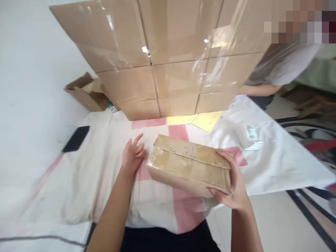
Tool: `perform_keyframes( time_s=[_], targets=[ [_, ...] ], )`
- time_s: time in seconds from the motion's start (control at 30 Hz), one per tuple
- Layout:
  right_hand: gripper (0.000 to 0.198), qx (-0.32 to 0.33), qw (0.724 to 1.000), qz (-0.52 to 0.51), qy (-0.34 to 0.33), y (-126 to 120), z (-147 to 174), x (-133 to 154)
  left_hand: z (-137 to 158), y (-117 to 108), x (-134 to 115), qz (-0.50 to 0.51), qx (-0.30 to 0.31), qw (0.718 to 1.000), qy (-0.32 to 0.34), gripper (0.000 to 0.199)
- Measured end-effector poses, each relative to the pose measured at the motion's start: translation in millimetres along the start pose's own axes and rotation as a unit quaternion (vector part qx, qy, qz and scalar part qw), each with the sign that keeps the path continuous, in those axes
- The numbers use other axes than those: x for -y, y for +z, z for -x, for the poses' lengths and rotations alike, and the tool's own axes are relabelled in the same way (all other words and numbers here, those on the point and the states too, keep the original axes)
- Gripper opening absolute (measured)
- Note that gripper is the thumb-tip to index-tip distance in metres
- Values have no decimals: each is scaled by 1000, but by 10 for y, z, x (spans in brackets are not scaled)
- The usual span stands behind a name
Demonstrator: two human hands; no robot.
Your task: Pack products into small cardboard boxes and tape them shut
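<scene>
My right hand (231,182) grips the right end of a brown cardboard box (187,166), thumb on the near side and fingers over the far edge. The box is shut and tilted, with clear tape on its left end and a seam along its top. To the left of it, my left hand (133,154) is apart from the box, holding nothing, with the index finger stretched out and the other fingers loosely curled. Beyond both hands stands a wall of taped cardboard boxes (178,78).
A white and pink cloth (110,189) covers the surface. An open carton (88,94) stands at the back left, near a black flat object (76,139). Yellow sheets (206,120) lie by the cardboard wall. At the right are a small packet (252,132) and another person's arm (259,90).
</scene>
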State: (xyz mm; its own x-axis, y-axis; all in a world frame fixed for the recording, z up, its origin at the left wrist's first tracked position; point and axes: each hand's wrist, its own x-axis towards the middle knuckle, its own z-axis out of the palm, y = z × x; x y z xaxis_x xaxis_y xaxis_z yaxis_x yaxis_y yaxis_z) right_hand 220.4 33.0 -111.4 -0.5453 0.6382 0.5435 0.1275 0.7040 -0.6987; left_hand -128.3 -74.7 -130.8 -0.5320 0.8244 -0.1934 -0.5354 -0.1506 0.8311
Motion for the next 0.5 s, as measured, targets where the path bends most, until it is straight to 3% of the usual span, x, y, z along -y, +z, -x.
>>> perform_keyframes(
  time_s=[0.1, 0.2, 0.27, 0.37, 0.43, 0.5],
  targets=[
    [84, -151, 982, 72, 85, -543, 310, -112, -8, -62, 172, 73, 11, 997, 2, 42],
    [71, -355, 910, 149, 154, -1146, 259, -343, -55, -66, 232, 93, -10, 996, -6, 37],
    [62, -439, 869, 166, 158, -1516, -6, -575, -68, -48, 238, 95, -30, 995, -3, 39],
    [68, -470, 842, 225, 141, -1861, -606, -1006, -61, -18, 239, 88, -55, 995, 7, 43],
    [79, -498, 799, 295, 167, -1886, -1003, -1293, -59, -2, 241, 83, -72, 994, 9, 45],
    [76, -378, 846, 301, 227, -1780, -1314, -1532, -65, 12, 245, 78, -86, 993, 7, 47]
  ],
)
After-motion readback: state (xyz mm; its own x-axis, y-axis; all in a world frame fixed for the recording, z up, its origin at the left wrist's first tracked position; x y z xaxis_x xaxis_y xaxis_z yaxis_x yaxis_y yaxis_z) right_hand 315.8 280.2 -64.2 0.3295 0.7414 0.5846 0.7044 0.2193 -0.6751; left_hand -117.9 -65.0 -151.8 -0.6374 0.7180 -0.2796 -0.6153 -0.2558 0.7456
